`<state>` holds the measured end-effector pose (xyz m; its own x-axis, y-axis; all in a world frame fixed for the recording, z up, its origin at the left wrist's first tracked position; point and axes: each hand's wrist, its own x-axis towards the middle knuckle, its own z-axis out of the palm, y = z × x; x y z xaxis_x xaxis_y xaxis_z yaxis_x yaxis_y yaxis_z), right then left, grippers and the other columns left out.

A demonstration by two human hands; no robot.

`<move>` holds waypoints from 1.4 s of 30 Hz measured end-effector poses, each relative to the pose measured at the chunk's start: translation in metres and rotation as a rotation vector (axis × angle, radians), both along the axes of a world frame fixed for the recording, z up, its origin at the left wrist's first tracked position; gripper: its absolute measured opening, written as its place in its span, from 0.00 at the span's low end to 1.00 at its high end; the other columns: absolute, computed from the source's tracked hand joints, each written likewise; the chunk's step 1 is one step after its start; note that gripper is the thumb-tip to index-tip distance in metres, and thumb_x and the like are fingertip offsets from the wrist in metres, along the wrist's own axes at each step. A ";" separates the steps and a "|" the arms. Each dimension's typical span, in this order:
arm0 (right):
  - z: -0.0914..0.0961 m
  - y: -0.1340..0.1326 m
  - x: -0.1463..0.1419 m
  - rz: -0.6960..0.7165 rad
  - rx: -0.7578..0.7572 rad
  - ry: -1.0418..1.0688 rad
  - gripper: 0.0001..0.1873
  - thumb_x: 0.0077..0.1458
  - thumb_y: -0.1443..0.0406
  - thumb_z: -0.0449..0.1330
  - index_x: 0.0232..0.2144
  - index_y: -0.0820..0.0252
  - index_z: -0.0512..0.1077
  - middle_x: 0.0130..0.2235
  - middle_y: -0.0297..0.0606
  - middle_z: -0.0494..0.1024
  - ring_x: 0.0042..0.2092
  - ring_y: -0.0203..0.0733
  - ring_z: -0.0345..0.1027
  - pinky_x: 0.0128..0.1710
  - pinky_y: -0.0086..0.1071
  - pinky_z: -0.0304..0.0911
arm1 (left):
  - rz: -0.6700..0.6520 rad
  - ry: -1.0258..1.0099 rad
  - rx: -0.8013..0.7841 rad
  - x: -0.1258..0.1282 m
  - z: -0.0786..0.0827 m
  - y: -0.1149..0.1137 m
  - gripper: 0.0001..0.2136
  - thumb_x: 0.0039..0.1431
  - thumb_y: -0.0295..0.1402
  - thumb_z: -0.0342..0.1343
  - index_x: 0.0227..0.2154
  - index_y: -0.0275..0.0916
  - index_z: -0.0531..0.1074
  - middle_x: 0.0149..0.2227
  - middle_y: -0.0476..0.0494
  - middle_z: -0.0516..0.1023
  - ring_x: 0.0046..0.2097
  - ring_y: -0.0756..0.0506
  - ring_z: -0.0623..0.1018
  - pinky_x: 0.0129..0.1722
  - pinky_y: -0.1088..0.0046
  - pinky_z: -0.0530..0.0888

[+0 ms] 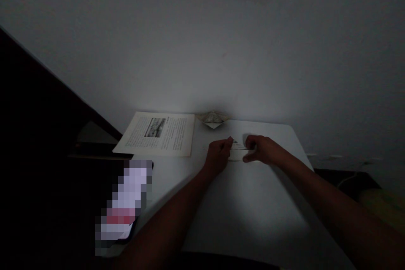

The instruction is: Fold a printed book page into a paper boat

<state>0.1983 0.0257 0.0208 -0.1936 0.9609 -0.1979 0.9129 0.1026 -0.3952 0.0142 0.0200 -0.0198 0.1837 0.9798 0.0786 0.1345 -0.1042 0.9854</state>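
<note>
Between my hands, low over the white table, is a small folded piece of printed paper [238, 152]. My left hand [219, 155] is closed on its left edge, the thumb toward the top. From the right side, my right hand [260, 150] pinches the paper between curled fingers and thumb. Behind them, against the wall, sits a folded paper shape [213, 120] with a pointed front. Left of my hands lies a stack of printed sheets [175, 135] with a dark picture on the top page. Dim light hides the finer folds.
The white table [253, 211] stands against a grey wall [196, 50]. At its left edge lies a phone [126, 202] with a lit, blurred screen. Dark space lies beyond the table's left side, and a yellowish item [382, 206] is at the far right.
</note>
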 end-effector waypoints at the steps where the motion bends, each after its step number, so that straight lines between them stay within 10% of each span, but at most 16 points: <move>1: 0.000 0.000 0.001 -0.004 -0.002 0.000 0.18 0.33 0.59 0.68 0.24 0.56 0.64 0.29 0.31 0.74 0.29 0.39 0.67 0.27 0.29 0.55 | -0.002 0.003 -0.002 0.000 0.000 0.000 0.25 0.60 0.49 0.44 0.14 0.36 0.59 0.14 0.54 0.58 0.19 0.54 0.59 0.21 0.76 0.56; 18: -0.010 -0.009 0.052 -0.236 -0.168 0.053 0.21 0.32 0.54 0.68 0.23 0.56 0.64 0.20 0.29 0.73 0.19 0.36 0.66 0.20 0.28 0.55 | -0.024 -0.045 -0.037 0.001 -0.001 0.000 0.25 0.59 0.50 0.44 0.14 0.37 0.58 0.14 0.54 0.57 0.18 0.54 0.57 0.20 0.76 0.54; 27: -0.007 -0.022 0.047 -0.156 -0.168 0.378 0.22 0.35 0.54 0.67 0.32 0.59 0.71 0.28 0.34 0.76 0.30 0.41 0.70 0.32 0.33 0.65 | -0.019 -0.116 -0.058 -0.001 0.000 0.000 0.26 0.59 0.51 0.44 0.12 0.37 0.59 0.12 0.54 0.57 0.17 0.54 0.58 0.20 0.76 0.56; 33: -0.016 -0.026 0.011 -0.103 0.161 0.328 0.24 0.48 0.49 0.60 0.42 0.58 0.73 0.44 0.43 0.75 0.44 0.47 0.69 0.47 0.41 0.63 | -0.039 -0.195 -0.098 -0.002 0.004 -0.001 0.27 0.58 0.51 0.44 0.11 0.37 0.59 0.11 0.54 0.56 0.16 0.55 0.57 0.19 0.76 0.55; 42: -0.018 0.008 -0.024 0.131 0.315 0.012 0.18 0.60 0.59 0.50 0.48 0.57 0.72 0.43 0.47 0.72 0.44 0.46 0.66 0.46 0.39 0.61 | -0.120 -0.443 -0.222 -0.004 -0.006 0.004 0.27 0.56 0.54 0.44 0.12 0.39 0.54 0.10 0.57 0.50 0.13 0.56 0.52 0.14 0.77 0.48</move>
<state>0.1740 0.0338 0.0025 -0.3197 0.9414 0.1076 0.8795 0.3371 -0.3359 0.0098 0.0240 -0.0260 0.2923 0.9557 -0.0334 -0.3011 0.1251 0.9453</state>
